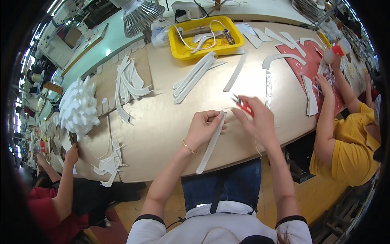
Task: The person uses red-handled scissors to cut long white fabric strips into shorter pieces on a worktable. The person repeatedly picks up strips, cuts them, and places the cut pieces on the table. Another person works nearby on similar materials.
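Near the table's front edge, my left hand [203, 127] pinches the upper end of a long white strip [210, 149], which slants down toward me. My right hand [261, 125] is closed around small red-handled snips [245, 106], their dark blades pointing up and left, slightly blurred. The blades are a little beyond the strip's top end, apart from it. A thin thread or cord runs between the strip's tip and my right hand, and another end hangs below that hand. Beyond my hands lie a bundle of similar white strips [196, 77] and a single strip [235, 73].
A yellow tray [175, 48] with tools and a white cable stands at the back. Left are curved white pieces [131, 81], a white foam-like heap [78, 107] and scraps [110, 162]. A metal lamp [142, 18] overhangs. Co-workers sit on both sides, one beside a red sheet [294, 65].
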{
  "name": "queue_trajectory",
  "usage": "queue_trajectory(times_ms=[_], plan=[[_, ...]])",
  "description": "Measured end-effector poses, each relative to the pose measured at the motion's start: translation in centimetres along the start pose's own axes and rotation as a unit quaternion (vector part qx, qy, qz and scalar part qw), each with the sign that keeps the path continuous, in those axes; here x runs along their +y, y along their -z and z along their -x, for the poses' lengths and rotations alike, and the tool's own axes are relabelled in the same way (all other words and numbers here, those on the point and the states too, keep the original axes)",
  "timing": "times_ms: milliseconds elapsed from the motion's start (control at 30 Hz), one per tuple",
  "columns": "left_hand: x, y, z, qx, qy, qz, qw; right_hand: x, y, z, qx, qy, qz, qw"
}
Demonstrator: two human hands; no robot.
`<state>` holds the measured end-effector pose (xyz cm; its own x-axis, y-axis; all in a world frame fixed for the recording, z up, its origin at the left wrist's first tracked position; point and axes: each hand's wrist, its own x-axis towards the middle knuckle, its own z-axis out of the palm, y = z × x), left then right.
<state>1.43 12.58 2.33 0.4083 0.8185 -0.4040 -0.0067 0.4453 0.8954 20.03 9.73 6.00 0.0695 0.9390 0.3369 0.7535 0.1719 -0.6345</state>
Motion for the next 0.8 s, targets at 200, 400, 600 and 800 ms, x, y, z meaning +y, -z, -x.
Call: queue_trajectory(times_ms=[200, 400, 600, 800], plan=[[0.2, -0.2, -0.1, -0.008, -0.017, -0.017, 1.0, -0.6, 0.7, 4.4, -0.074, -0.062, -0.005, 0.995], [0.2, -0.5, -0.3, -0.018, -0.041, -0.096, 0.994, -1.0, 1.3, 4.7, 0.18, 0.066, 0.125, 0.974], [0.3, -0.8, -0.1, -0.04, -0.057, -0.083, 0.994, -1.9, 0.7, 5.8, -0.015, -0.057, 0.016, 0.998], [-0.1, -0.8, 0.1, -0.046, -0.079, -0.085, 0.992, -1.3, -0.2, 6.0, -0.009, -0.077, -0.013, 0.997]])
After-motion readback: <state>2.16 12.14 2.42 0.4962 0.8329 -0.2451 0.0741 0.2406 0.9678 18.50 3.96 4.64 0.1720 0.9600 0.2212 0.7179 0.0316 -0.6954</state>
